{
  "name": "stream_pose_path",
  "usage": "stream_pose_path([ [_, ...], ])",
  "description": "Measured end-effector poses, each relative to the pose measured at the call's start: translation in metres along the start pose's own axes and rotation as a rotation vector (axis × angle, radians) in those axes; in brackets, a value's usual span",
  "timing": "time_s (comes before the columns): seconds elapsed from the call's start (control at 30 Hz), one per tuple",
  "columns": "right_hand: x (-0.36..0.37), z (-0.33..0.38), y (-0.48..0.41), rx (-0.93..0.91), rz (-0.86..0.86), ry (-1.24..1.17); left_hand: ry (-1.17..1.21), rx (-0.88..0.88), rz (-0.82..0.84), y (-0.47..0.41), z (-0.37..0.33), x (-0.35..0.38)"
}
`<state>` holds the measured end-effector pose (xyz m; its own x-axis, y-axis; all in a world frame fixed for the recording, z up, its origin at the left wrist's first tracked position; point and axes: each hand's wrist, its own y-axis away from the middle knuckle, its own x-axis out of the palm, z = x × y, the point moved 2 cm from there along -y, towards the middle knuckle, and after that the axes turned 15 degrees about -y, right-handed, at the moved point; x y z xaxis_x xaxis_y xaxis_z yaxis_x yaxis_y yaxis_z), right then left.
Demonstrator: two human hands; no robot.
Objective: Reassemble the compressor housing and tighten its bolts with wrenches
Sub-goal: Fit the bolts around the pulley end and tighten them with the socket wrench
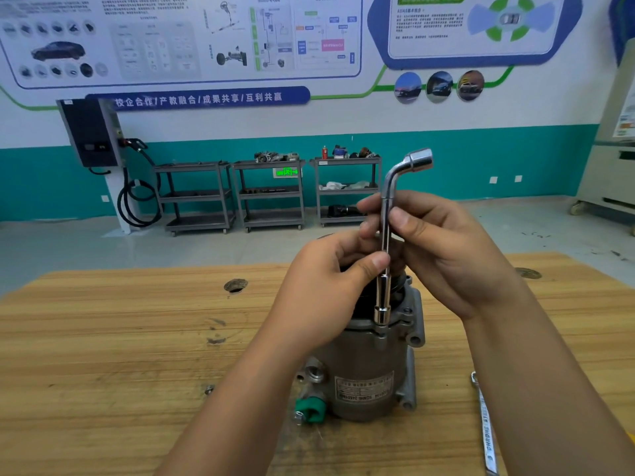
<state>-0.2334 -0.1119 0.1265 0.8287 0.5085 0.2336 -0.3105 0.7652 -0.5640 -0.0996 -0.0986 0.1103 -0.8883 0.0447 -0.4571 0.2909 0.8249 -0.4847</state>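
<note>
A grey metal compressor (367,372) stands upright on the wooden table (120,355), with a label on its side and a green cap (310,411) on a lower port. A chrome L-shaped socket wrench (386,235) stands vertically, its lower socket seated on a bolt at the housing's upper rim and its bent end pointing up right. My left hand (330,283) pinches the wrench shaft with thumb and fingers. Higher up the same shaft, my right hand (443,249) grips it. The housing's top is partly hidden behind my hands.
A flat chrome spanner (486,427) lies on the table at the right, near the front edge. A small bolt (209,389) rests left of the compressor. The table has a round hole (235,285). Grey carts (268,194) and a wall charger (92,132) stand far behind.
</note>
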Motion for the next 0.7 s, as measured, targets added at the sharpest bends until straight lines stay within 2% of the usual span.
stream_pose_path([
  [0.53,0.0007,-0.004,-0.0046,-0.079,-0.094,-0.037,-0.099,0.008,-0.047,0.0,-0.0002,0.0003],
  [0.7,0.0007,-0.0012,-0.0023,-0.01,-0.024,0.015,-0.068,0.007,0.005,-0.0002,0.0007,-0.0018],
])
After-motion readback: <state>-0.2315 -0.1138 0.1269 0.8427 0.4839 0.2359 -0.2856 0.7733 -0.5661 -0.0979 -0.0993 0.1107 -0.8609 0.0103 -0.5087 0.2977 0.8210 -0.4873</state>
